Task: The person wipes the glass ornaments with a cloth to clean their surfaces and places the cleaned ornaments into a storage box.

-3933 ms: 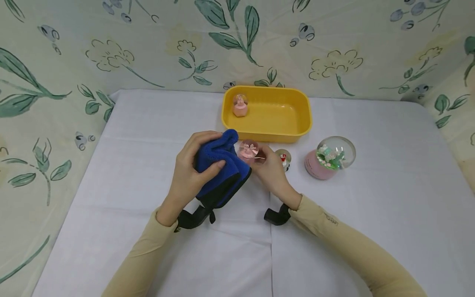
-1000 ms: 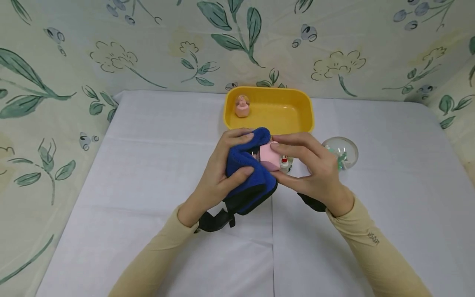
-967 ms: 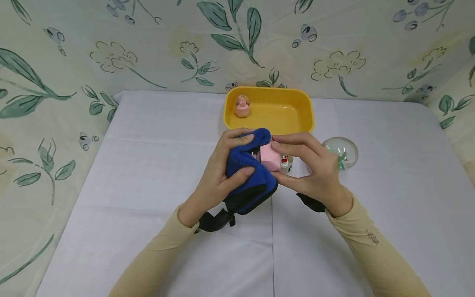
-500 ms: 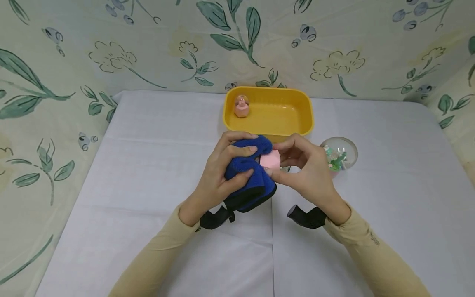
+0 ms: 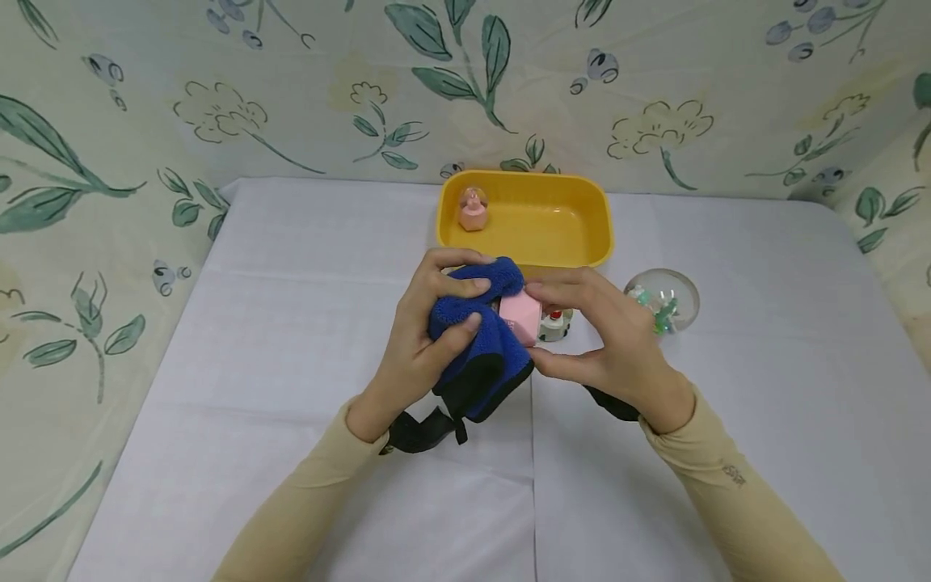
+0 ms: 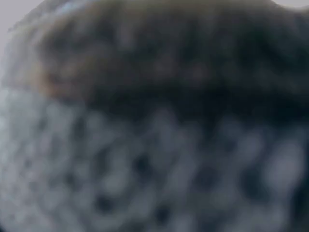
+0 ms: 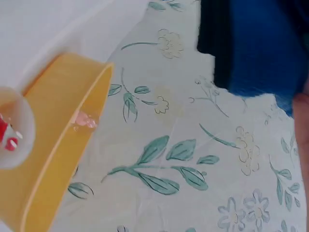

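In the head view my left hand (image 5: 418,331) grips a blue cloth (image 5: 483,335) with black edging, bunched around the top of a small snow globe. Only the snow globe's pink faceted base (image 5: 520,318) shows; its dome is hidden in the cloth. My right hand (image 5: 614,335) holds that base between thumb and fingertips. Just behind it on the table stands another small globe (image 5: 555,325) with a red and white figure. The right wrist view shows the cloth (image 7: 265,48) at upper right. The left wrist view is dark and blurred.
A yellow tray (image 5: 541,257) stands beyond my hands, with a small pink globe (image 5: 473,210) in its left end. Right of my right hand is a larger snow globe (image 5: 665,301) with green and white decorations, partly hidden. A white cloth (image 5: 764,347) covers the table.
Earlier the small globe's clear dome faced up beside the cloth; now it is inside the cloth. In the last half second my right fingers have shifted on the base, which has turned.
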The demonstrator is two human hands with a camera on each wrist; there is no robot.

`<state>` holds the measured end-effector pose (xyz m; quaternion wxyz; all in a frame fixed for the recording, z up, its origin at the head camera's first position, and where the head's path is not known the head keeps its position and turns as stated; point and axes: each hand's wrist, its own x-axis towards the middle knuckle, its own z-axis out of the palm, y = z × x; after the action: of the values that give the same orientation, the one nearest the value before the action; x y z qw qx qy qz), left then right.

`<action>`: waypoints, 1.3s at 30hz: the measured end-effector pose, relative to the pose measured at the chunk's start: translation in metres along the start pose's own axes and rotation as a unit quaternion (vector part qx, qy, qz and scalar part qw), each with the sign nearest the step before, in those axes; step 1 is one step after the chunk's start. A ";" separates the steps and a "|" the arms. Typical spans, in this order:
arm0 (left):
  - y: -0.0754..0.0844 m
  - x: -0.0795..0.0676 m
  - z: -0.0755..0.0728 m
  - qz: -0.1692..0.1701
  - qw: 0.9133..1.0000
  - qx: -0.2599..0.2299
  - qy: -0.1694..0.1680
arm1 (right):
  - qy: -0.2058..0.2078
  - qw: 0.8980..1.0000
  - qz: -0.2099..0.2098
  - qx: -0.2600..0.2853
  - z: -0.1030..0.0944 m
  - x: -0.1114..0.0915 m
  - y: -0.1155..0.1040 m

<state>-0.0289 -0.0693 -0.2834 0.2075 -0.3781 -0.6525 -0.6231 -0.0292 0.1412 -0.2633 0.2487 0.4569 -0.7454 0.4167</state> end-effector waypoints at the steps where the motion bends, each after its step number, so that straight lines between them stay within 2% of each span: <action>1: 0.000 0.000 0.000 0.003 1.000 0.000 -0.003 | 0.011 1.000 -0.004 -0.002 0.001 -0.001 0.001; 3: 0.000 0.000 0.001 0.014 1.000 0.001 -0.011 | 0.029 0.999 0.008 0.017 0.004 -0.002 0.003; 6: 0.000 0.001 0.001 0.030 0.999 0.008 -0.022 | 0.046 0.995 0.057 0.072 0.007 -0.004 0.003; 10: -0.001 0.001 0.002 0.049 0.998 0.017 -0.030 | 0.049 0.975 0.155 0.154 0.008 -0.004 0.000; 12: -0.002 0.000 0.002 0.051 0.998 0.020 -0.028 | 0.047 0.965 0.188 0.178 0.007 -0.004 -0.002; 14: -0.004 0.000 0.002 0.045 0.999 0.020 -0.023 | 0.041 0.961 0.203 0.183 0.006 -0.004 -0.003; 18: -0.005 0.000 0.002 0.015 1.000 0.006 -0.006 | 0.009 0.976 0.170 0.132 0.004 -0.001 -0.003; 22: -0.005 -0.001 0.000 -0.013 1.000 -0.011 0.014 | -0.021 0.991 0.106 0.077 0.000 0.002 -0.003; 25: -0.005 -0.002 -0.001 -0.024 0.999 -0.017 0.021 | -0.028 0.997 0.065 0.034 -0.002 0.004 -0.004; 29: -0.005 -0.003 -0.002 -0.029 0.999 -0.021 0.012 | -0.011 0.999 0.034 -0.012 -0.001 0.004 -0.004; 34: -0.004 -0.002 -0.002 -0.015 1.000 -0.006 0.005 | 0.020 0.999 0.047 0.008 0.003 0.004 -0.004; 37: -0.004 -0.002 -0.002 0.003 1.000 0.006 0.001 | 0.029 0.993 0.094 0.058 0.007 0.003 -0.004; 39: -0.005 -0.002 -0.001 0.013 1.000 0.017 0.001 | 0.035 0.985 0.138 0.098 0.008 0.002 -0.004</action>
<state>-0.0315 -0.0709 -0.2880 0.2221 -0.3826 -0.6576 -0.6097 -0.0260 0.1325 -0.2648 0.1686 0.3575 -0.7474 0.5340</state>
